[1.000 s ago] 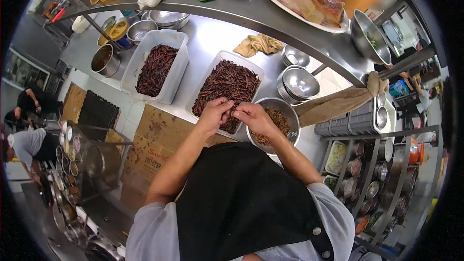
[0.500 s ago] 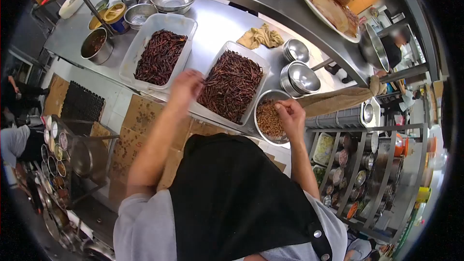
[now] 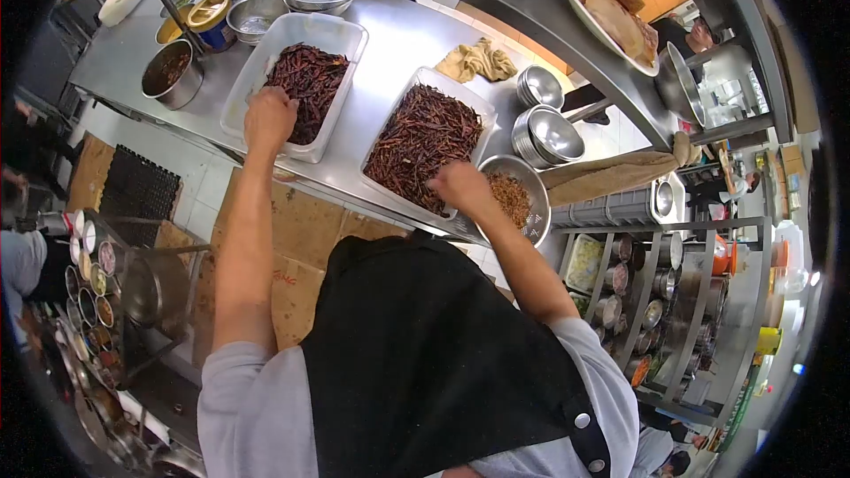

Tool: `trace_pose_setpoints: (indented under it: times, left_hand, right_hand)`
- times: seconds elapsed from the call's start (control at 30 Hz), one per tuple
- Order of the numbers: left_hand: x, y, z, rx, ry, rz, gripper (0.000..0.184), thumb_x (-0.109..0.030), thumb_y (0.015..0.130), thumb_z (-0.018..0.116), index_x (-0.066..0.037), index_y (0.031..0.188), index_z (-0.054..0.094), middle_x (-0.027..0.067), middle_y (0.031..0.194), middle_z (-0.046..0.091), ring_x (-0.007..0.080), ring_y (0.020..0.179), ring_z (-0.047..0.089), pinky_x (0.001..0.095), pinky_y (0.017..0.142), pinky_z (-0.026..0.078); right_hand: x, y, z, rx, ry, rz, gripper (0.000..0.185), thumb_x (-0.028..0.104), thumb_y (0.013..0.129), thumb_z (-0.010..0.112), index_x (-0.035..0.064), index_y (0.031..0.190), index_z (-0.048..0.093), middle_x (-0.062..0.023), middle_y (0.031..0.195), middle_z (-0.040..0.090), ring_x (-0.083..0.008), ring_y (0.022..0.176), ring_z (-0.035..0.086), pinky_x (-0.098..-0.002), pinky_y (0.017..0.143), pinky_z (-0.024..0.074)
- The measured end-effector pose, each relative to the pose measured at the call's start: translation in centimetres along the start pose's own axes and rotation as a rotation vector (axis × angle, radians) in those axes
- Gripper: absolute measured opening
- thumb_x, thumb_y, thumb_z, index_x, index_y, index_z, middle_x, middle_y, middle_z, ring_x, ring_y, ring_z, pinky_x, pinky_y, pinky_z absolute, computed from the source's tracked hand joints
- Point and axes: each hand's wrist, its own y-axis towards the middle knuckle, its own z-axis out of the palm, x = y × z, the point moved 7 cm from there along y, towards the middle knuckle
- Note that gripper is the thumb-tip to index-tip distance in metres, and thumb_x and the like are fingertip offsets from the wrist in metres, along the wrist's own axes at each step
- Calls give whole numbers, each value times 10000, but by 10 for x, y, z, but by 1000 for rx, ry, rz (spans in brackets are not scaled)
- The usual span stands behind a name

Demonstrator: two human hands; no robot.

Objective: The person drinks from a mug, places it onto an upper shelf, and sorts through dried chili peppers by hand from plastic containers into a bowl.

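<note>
Dark red dried chillies (image 3: 312,88) lie in the left plastic tub (image 3: 329,134). My left hand (image 3: 270,119) is over that tub's near left side, its fingers closed; anything in them is hidden. More dried chillies (image 3: 425,137) fill the right plastic tub (image 3: 478,99) on the steel table (image 3: 381,44). At this tub's near right edge my right hand (image 3: 462,188) touches or hovers over the chillies, fingers pinched together, their contents too small to tell. Beside it stands a steel colander (image 3: 538,204) holding small brownish pieces (image 3: 508,198).
Stacked steel bowls (image 3: 551,134), a tan cloth (image 3: 478,60) and a pot (image 3: 172,75) stand around the tubs. A steel shelf (image 3: 522,4) crosses above, bearing a plate of meat (image 3: 611,13). Cardboard (image 3: 288,230) covers the floor. Other people are at the far left and right.
My hands were together over the right tub, then parted. My left hand has moved left to the left tub; my right hand went over the colander and is back at the right tub.
</note>
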Motion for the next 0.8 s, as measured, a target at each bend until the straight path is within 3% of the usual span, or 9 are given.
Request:
trace_pose_setpoints:
  times: [0.1,0.27,0.4,0.43,0.47,0.53,0.6,0.73,0.8]
  left_hand:
    - [2,-1,-11,11,-20,-182,235,-250,869,720,-15,861,705,197,920,689,415,893,661,493,811,532]
    - [3,-9,-23,-240,-177,-45,254,-254,883,712,-3,857,678,191,953,699,395,924,665,483,807,520]
    - [-33,-44,-67,-640,-341,161,133,-138,888,696,-13,899,655,174,983,704,379,939,647,466,857,496]
    - [-46,-55,-65,-631,-430,185,84,-97,884,689,-25,903,650,159,1010,702,350,896,654,448,823,507]
    - [-56,-66,-49,-491,-547,143,86,-91,879,691,-20,908,652,146,1015,701,319,871,653,421,801,513]
    - [-82,-93,11,-39,-748,-42,157,-70,866,694,-7,1008,670,108,1008,696,226,803,636,341,750,525]
    - [-126,-121,46,274,-911,-220,308,-65,862,691,-15,1163,655,91,1032,687,206,820,623,328,762,531]
    - [-172,-126,42,181,-891,-103,411,-87,873,687,-32,1274,610,114,1116,673,260,878,645,361,788,545]
    - [-197,-121,40,73,-555,378,436,-119,882,694,-34,1296,588,141,1160,648,332,946,643,402,805,549]
  right_hand:
    - [19,24,30,70,-16,111,383,390,882,693,17,952,745,-240,1014,715,-407,964,694,-504,849,553]
    - [-17,41,69,53,224,29,292,306,876,682,30,940,749,-239,966,719,-447,938,678,-508,832,548]
    - [-27,26,35,-150,661,28,199,192,891,737,-6,906,724,-104,770,708,-202,678,658,-344,624,511]
    - [-36,29,42,-264,876,-37,157,169,940,698,13,926,697,-18,761,652,-114,594,558,-287,513,431]
    - [-34,26,33,-267,872,-43,157,169,940,698,13,926,697,-18,761,652,-114,594,558,-287,513,431]
    - [-22,12,24,-70,1517,262,169,190,945,704,25,974,682,2,692,587,-110,619,528,-273,502,398]
    - [-7,10,12,-83,1596,238,143,179,957,696,50,1009,665,20,660,535,-62,577,457,-231,469,322]
    - [8,5,5,-142,1563,127,109,150,953,699,47,968,666,16,669,554,-62,550,465,-227,458,332]
    - [7,1,0,-172,1543,100,97,136,952,698,46,956,664,18,671,558,-64,538,463,-226,454,328]
